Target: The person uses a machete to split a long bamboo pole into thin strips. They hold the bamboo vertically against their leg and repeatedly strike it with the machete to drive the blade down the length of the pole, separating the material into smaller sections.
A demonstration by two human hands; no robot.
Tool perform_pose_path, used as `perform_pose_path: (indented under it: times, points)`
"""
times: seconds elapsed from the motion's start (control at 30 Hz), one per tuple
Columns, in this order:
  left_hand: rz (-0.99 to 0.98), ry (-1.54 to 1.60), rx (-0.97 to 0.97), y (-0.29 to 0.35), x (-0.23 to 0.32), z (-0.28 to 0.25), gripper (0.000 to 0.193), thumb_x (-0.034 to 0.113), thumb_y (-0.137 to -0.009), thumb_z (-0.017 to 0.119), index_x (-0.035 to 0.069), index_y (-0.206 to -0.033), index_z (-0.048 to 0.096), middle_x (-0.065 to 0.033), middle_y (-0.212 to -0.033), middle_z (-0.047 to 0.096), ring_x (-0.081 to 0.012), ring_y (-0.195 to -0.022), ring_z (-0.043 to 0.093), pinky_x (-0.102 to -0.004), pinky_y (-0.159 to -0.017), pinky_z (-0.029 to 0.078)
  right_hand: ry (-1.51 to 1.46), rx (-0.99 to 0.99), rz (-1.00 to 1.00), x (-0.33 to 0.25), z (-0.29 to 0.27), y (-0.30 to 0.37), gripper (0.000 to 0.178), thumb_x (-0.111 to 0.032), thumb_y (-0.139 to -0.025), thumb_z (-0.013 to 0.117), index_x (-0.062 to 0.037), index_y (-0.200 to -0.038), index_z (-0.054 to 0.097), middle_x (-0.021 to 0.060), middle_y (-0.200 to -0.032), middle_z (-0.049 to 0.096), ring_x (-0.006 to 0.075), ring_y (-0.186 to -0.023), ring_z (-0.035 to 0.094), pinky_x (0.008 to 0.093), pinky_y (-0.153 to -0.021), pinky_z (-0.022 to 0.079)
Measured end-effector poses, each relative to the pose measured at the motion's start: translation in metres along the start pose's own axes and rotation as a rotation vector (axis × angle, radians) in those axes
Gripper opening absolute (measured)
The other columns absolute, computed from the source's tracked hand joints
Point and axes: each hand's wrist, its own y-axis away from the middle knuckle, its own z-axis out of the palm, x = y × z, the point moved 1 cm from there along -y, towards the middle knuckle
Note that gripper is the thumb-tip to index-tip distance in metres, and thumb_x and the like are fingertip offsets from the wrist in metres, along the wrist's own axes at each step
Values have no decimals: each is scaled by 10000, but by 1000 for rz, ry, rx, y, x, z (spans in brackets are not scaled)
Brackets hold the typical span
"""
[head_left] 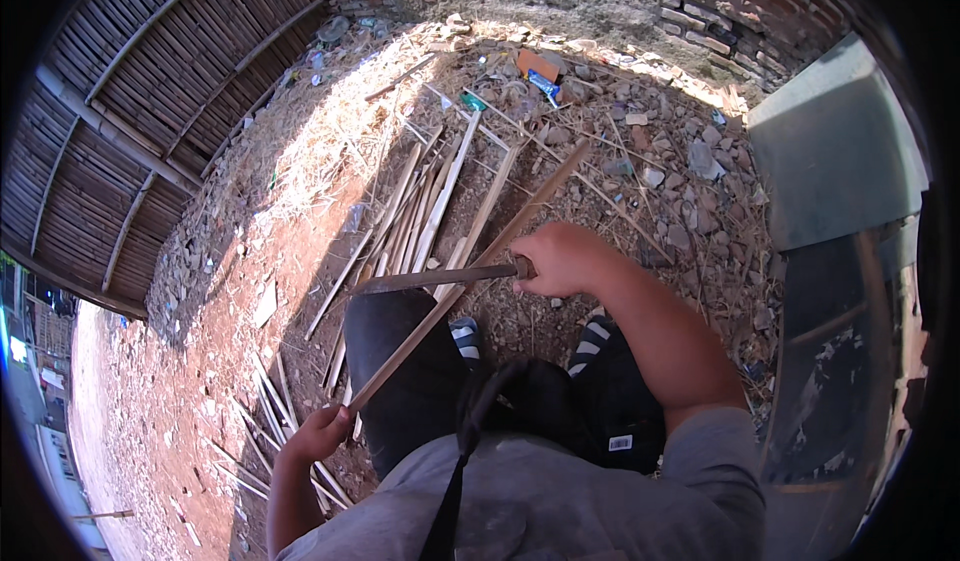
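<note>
My left hand (pixel 318 433) is closed round the near end of a long bamboo strip (pixel 412 346). The strip slants up and away to the right, over my left thigh and past my right hand. In my right hand (pixel 562 259) is the wooden handle of a machete (pixel 430 278), fingers wrapped round it. Its dark blade points left across the strip, and its tip is above my left knee. Whether the edge touches the strip, I cannot tell. Beyond my knees lies a loose pile of split bamboo strips (pixel 425 196) on the ground.
More thin strips (pixel 268 411) lie scattered at my left. Rubble and stones (pixel 690 211) cover the ground to the right, with a blue wrapper (pixel 543 85) farther off. A bamboo-slat wall (pixel 150 81) stands at left, a brick wall (pixel 590 1) behind, and a pale panel (pixel 840 141) at right.
</note>
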Motion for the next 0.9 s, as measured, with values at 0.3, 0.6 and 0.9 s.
perform_pose_path:
  times: [0.3,0.6,0.9]
  points:
    - [-45,-18,4,-7,5,0,644,607,-1018,420,15,-852,612,-42,-715,595,-153,-686,559,-342,-665,481,-100,83,343,69,-15,-4,504,-370,-804,777,-79,-1203,675,181,-1049,702,331,-1014,678,447,-870,534]
    - [-50,57,22,-10,-10,9,648,609,-1025,402,26,-814,592,-31,-693,571,-140,-651,527,-332,-623,463,-170,178,244,87,6,-10,346,-332,-794,767,-46,-968,678,174,-902,678,361,-900,669,465,-779,519]
    - [-60,-16,29,-10,-9,10,632,566,-1048,366,25,-831,611,-16,-694,566,-138,-643,513,-333,-612,446,-27,-11,156,21,-9,-4,328,-324,-792,761,-58,-965,678,163,-899,685,360,-930,669,465,-807,528]
